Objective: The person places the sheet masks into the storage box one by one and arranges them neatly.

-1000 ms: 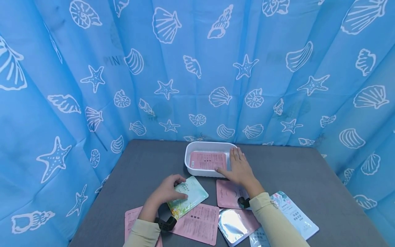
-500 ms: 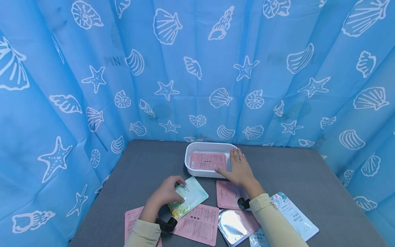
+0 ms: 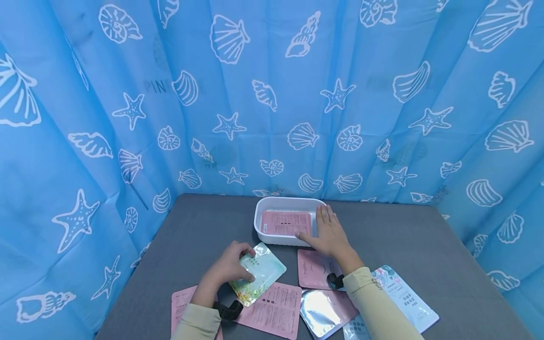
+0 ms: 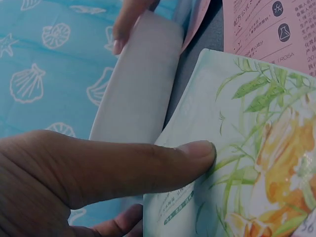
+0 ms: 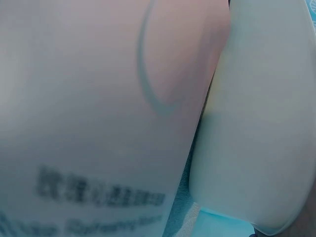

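Observation:
A pale green sheet mask packet (image 3: 265, 270) with printed plants is held by my left hand (image 3: 229, 265). In the left wrist view the thumb lies across the packet's printed face (image 4: 237, 148), the other fingers partly hidden. The white plastic bin (image 3: 276, 240) stands at the back of the table, a pink sheet mask packet (image 3: 284, 223) lying in it. My right hand (image 3: 332, 238) rests against the bin's right end with its fingers straight. The right wrist view has a blurred pink packet (image 5: 98, 89) beside the bin's pale wall (image 5: 256, 113); no fingers show there.
Below the green packet lies a pink packet (image 3: 274, 311), with another (image 3: 182, 300) by the left sleeve. Toward the right lie a pink packet (image 3: 312, 269), a shiny silver-pink one (image 3: 325, 309), a light blue one (image 3: 356, 329) and a floral white one (image 3: 408, 300). A blue shell-patterned curtain (image 3: 272, 118) surrounds the table.
The green packet has turned slightly in my left hand, and its lower end has shifted over the pink packet. My right hand and the bin stay in place.

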Demonstrator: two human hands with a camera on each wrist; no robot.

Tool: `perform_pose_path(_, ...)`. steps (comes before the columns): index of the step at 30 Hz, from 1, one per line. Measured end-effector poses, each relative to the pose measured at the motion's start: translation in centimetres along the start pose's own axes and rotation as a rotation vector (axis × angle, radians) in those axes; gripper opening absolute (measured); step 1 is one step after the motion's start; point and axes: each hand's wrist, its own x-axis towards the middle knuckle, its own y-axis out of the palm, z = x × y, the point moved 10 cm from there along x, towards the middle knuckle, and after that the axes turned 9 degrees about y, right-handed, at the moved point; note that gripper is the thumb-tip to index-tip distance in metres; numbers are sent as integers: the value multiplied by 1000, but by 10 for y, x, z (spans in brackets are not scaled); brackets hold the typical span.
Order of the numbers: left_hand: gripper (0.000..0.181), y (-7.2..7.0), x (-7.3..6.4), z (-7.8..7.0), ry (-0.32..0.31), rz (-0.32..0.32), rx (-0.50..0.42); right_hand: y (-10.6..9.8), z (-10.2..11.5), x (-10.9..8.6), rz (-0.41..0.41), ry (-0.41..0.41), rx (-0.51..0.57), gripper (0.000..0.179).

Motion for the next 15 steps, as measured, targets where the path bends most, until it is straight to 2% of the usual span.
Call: perform_pose_path(15, 61, 3, -3, 5, -28, 25, -8, 2, -3, 1, -3, 0, -8, 120)
